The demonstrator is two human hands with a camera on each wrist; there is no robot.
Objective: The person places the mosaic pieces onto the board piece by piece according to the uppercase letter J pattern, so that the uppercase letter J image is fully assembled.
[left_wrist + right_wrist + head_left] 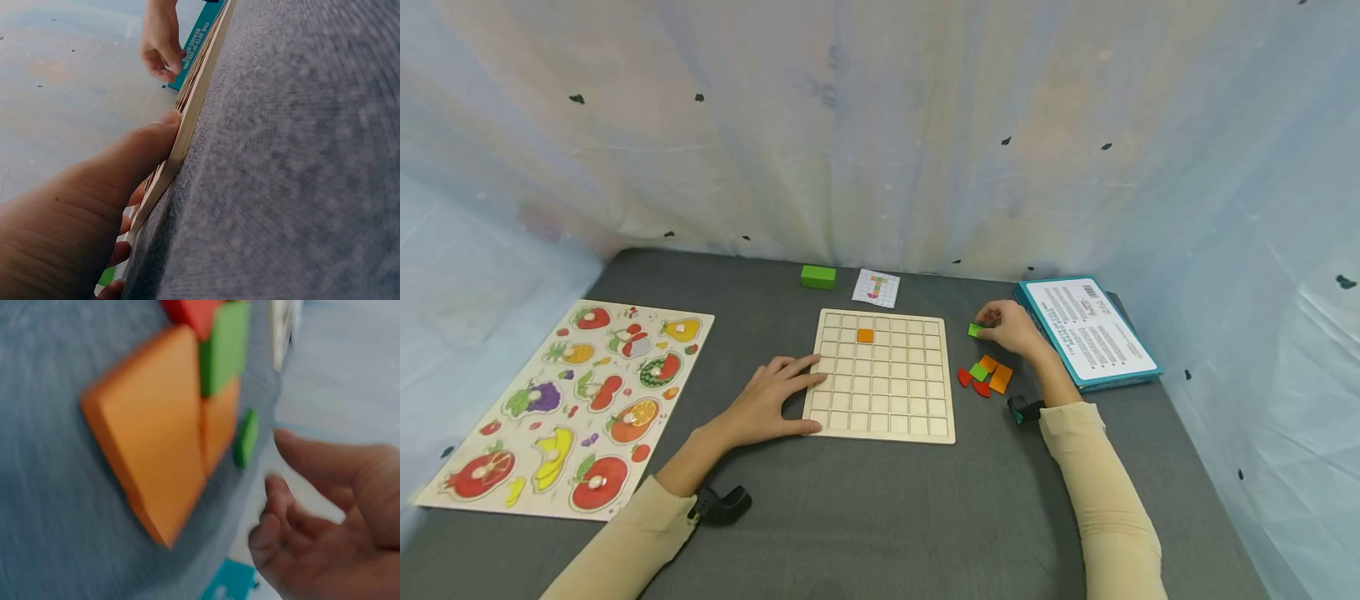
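My left hand (767, 400) rests spread along the left edge of a wooden grid board (880, 387), thumb near its front corner and fingertips on its side. In the left wrist view the thumb (147, 147) touches the board's edge. One orange square tile (865, 336) sits in a cell of the board's second row. To the right of the board, my right hand (1011, 327) is close to a green tile (974, 330). The right wrist view shows this green tile (247, 439) on the table, with a gap between thumb and fingers.
Orange tiles (1001, 378), another green tile (978, 372) and red curved pieces (981, 388) lie right of the board. Behind it are a pattern card (876, 288) and a green block (817, 277). A teal box (1090, 333) stands right, a fruit puzzle (568, 400) left.
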